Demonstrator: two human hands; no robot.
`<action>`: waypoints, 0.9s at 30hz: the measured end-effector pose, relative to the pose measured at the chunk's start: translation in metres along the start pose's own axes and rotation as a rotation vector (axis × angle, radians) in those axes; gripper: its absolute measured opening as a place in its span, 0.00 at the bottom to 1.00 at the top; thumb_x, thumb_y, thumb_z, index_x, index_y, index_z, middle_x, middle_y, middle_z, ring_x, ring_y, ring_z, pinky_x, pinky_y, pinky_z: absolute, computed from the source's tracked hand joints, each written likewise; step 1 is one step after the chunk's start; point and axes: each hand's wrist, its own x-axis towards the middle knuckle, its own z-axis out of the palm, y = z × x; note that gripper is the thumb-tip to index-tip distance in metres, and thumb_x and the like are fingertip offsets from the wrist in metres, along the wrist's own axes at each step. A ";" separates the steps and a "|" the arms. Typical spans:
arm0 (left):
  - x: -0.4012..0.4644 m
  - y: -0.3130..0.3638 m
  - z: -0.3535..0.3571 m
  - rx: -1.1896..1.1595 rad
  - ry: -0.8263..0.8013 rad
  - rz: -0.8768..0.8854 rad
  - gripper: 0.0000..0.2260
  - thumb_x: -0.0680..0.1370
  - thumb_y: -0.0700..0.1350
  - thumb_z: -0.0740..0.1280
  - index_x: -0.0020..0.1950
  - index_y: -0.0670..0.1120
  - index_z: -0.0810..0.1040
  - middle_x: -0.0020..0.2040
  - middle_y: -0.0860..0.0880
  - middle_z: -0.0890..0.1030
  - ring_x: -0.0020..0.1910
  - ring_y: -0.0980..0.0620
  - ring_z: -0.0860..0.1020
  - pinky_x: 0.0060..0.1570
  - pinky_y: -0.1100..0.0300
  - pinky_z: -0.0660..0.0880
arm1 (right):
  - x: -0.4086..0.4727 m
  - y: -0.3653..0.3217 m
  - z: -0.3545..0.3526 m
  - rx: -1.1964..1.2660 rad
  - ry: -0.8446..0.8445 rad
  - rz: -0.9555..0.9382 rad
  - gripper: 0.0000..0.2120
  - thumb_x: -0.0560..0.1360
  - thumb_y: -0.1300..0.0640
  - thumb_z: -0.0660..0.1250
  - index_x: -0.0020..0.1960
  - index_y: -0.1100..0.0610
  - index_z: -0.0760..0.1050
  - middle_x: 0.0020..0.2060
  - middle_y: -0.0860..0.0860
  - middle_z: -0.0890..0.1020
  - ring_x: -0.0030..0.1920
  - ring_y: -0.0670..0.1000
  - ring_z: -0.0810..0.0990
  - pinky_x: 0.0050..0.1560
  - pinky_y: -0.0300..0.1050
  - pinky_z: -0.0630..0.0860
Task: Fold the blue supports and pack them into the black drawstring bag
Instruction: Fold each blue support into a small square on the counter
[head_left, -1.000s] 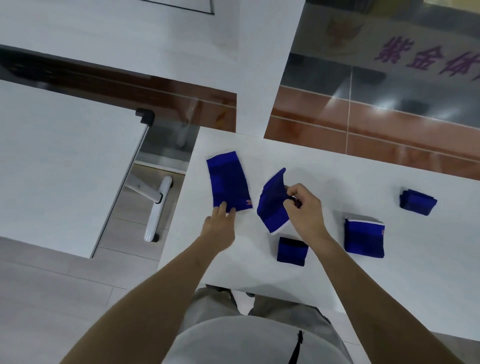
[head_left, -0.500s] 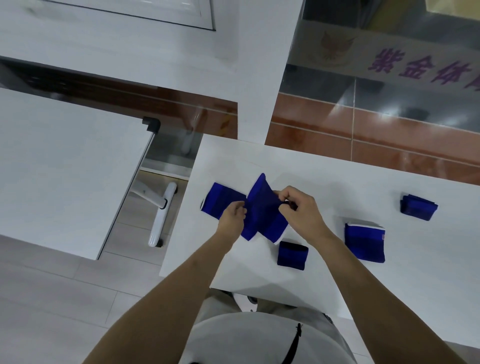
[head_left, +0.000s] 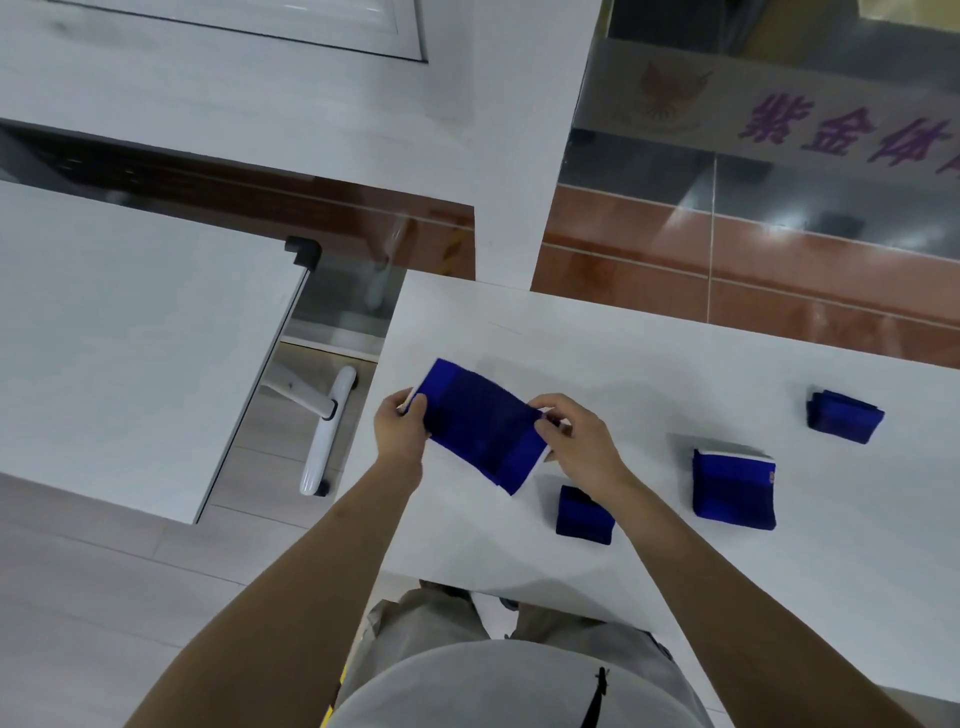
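I hold a blue support (head_left: 480, 423) stretched out flat just above the white table (head_left: 649, 358). My left hand (head_left: 400, 428) pinches its left end and my right hand (head_left: 576, 441) pinches its right end. Three folded blue supports lie on the table: a small one (head_left: 584, 517) under my right wrist, a larger one with a white edge (head_left: 733, 491) further right, and a dark small one (head_left: 844, 417) at the far right. No black drawstring bag is in view.
A second white table (head_left: 130, 338) stands to the left across a gap, with its white wheeled leg (head_left: 324, 431) showing in the gap. A white pillar (head_left: 511, 156) and a glass wall with purple characters rise behind the table.
Both hands have picked up the blue pieces from the left of the table. They now hold one support spread flat between them.
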 end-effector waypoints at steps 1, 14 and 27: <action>0.004 -0.002 -0.007 0.061 0.028 0.019 0.08 0.82 0.42 0.64 0.61 0.45 0.76 0.53 0.48 0.81 0.52 0.48 0.80 0.50 0.54 0.79 | 0.003 0.006 0.004 -0.005 0.012 0.029 0.11 0.82 0.60 0.65 0.58 0.46 0.80 0.52 0.47 0.81 0.47 0.50 0.82 0.42 0.37 0.81; 0.036 -0.007 -0.027 0.511 0.023 0.155 0.08 0.83 0.44 0.65 0.60 0.46 0.80 0.52 0.51 0.82 0.49 0.52 0.79 0.40 0.63 0.72 | 0.036 0.044 0.029 -0.005 0.231 0.200 0.03 0.77 0.59 0.74 0.48 0.55 0.80 0.44 0.50 0.83 0.44 0.54 0.84 0.50 0.53 0.84; 0.057 -0.013 -0.017 0.671 0.064 0.198 0.09 0.83 0.42 0.64 0.61 0.44 0.79 0.53 0.48 0.82 0.50 0.48 0.80 0.48 0.56 0.76 | 0.062 0.059 0.030 -0.182 0.196 0.178 0.04 0.78 0.59 0.72 0.53 0.56 0.80 0.48 0.51 0.82 0.47 0.51 0.82 0.45 0.38 0.76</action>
